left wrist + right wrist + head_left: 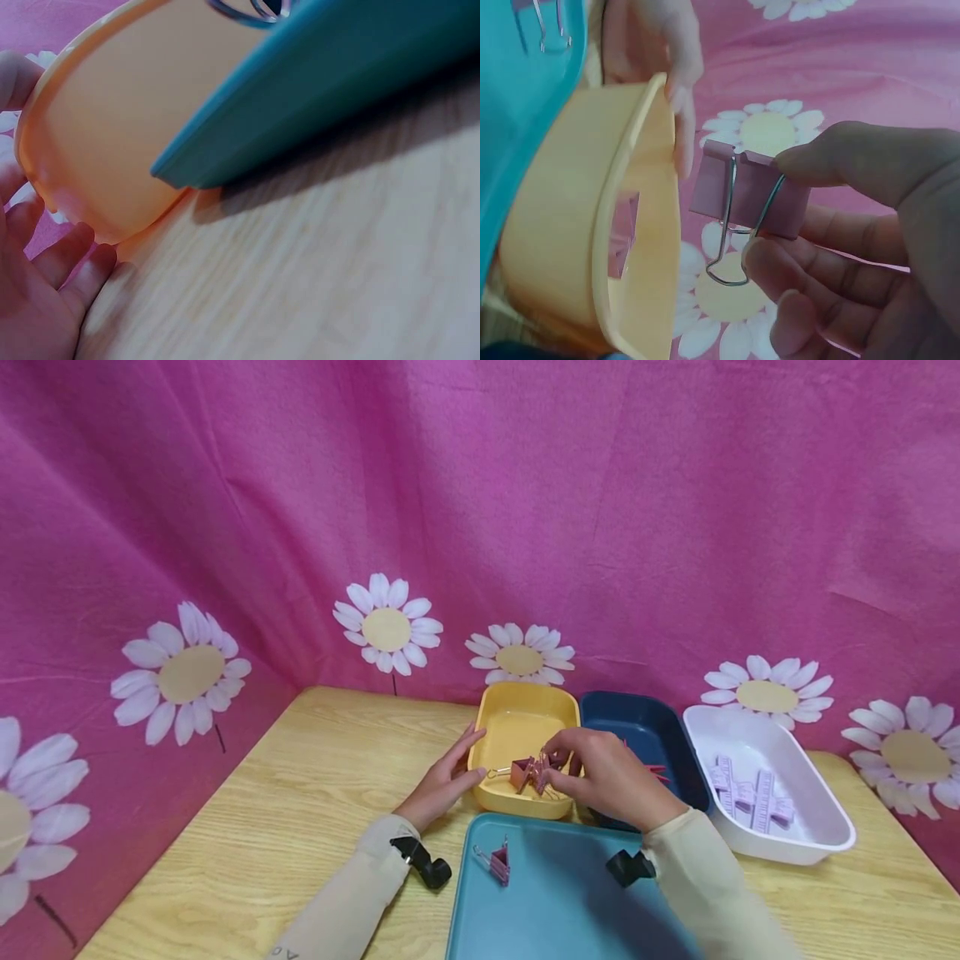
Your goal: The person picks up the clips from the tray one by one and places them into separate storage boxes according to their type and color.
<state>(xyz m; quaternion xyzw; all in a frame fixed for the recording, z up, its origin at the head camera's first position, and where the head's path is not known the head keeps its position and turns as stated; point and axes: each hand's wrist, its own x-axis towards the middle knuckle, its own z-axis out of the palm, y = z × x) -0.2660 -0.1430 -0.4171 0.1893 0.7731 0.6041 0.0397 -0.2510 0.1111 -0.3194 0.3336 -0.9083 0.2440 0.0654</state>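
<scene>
My right hand (pixel 603 777) pinches a pink binder clip (pixel 757 191) with wire handles between thumb and fingers, over the near end of the yellow bin (pixel 517 702). Several pink binder clips (pixel 521 774) lie in that bin, partly covered by the hand in the head view. Along the bin's left side is my left hand (pixel 442 785), its thumb at the rim and its fingers, fairly straight, against the outer wall. One more pink clip (pixel 498 864) lies on the teal tray (pixel 540 902) in front of the bin.
To the right of the yellow bin stands a dark blue bin (pixel 645 718) holding red items (pixel 657 770), partly hidden by my right hand. Farther right, a white bin (pixel 817 802) contains several lilac pieces (pixel 762 802). A pink flowered cloth (pixel 637 527) hangs behind the wooden table (pixel 337 752).
</scene>
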